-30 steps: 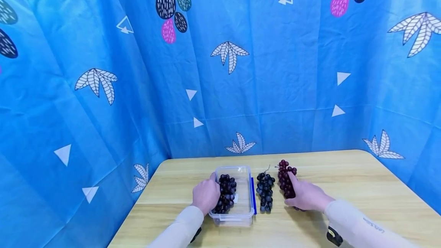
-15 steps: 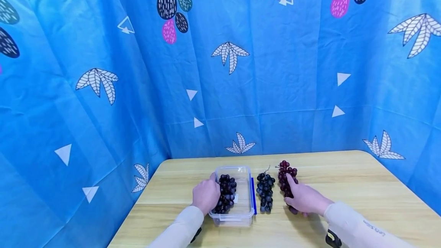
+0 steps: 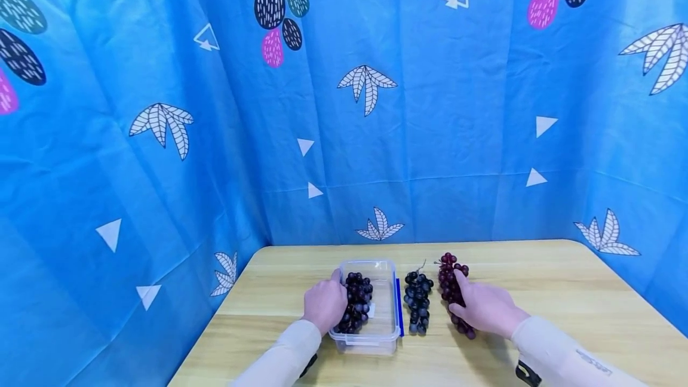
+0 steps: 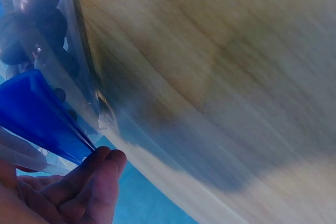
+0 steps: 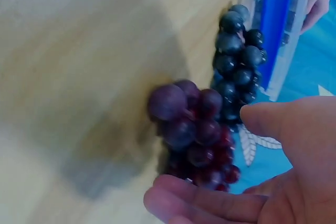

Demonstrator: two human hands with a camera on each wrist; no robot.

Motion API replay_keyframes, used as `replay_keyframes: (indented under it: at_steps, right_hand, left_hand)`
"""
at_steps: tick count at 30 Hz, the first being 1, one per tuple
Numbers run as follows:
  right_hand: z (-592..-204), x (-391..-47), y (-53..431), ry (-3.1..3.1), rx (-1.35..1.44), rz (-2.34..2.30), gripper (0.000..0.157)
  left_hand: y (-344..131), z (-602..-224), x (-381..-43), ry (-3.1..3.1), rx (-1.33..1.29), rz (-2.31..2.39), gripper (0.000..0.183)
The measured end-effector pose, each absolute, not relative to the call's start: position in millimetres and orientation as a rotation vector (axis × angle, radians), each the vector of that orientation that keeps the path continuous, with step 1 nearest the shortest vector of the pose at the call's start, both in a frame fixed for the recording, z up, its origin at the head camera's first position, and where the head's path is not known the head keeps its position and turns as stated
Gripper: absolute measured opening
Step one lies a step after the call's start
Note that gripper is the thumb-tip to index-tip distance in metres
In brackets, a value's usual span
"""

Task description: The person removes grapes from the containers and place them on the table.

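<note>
My left hand (image 3: 325,303) grips the left side of a clear plastic container (image 3: 384,315). In the left wrist view its fingers (image 4: 107,174) curl by the container's blue side latch (image 4: 39,114). A dark purple grape bunch (image 3: 356,303) lies inside, along the left wall. My right hand (image 3: 491,308) is at a red grape bunch (image 3: 448,282) on the table, thumb and fingers spread apart beside it. The right wrist view shows the red grapes (image 5: 184,114) just beyond the parted fingers; whether a fingertip touches them I cannot tell. Between container and red bunch lies a black grape bunch (image 3: 417,300).
The container's right blue latch (image 3: 399,308) hangs down beside the black grapes. Everything stands on a light wooden table (image 3: 564,315). A patterned blue curtain (image 3: 430,106) closes off the back and sides.
My right hand has shifted slightly off the red grapes, and more of the bunch's lower end shows. The left hand stays on the container. The head view has turned slightly.
</note>
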State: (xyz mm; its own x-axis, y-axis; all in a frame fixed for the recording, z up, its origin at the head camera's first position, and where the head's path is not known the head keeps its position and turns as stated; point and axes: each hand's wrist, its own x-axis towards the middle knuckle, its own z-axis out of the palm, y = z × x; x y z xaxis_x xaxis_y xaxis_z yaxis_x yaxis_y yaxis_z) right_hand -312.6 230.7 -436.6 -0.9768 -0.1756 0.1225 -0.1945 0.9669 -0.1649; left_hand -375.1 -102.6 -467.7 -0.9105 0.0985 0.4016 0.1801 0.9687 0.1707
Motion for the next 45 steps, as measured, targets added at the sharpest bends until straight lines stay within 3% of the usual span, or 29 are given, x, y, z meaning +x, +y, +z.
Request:
replay_keyframes:
  at_steps: [7,17,45]
  right_hand:
    - [-415,-313,225,-2.924,0.347,0.149,0.072]
    - [-382,-322,196,-2.976,0.481,0.216,0.063]
    - [-372,-374,116,-3.174,0.725,0.553,0.061]
  left_hand:
    - [-102,-467,-376,-2.712,-0.203,-0.264,0.045]
    - [-102,-468,-375,-2.706,-0.207,-0.249,0.045]
    - [-102,-466,-375,-2.733,-0.198,-0.284,0.045]
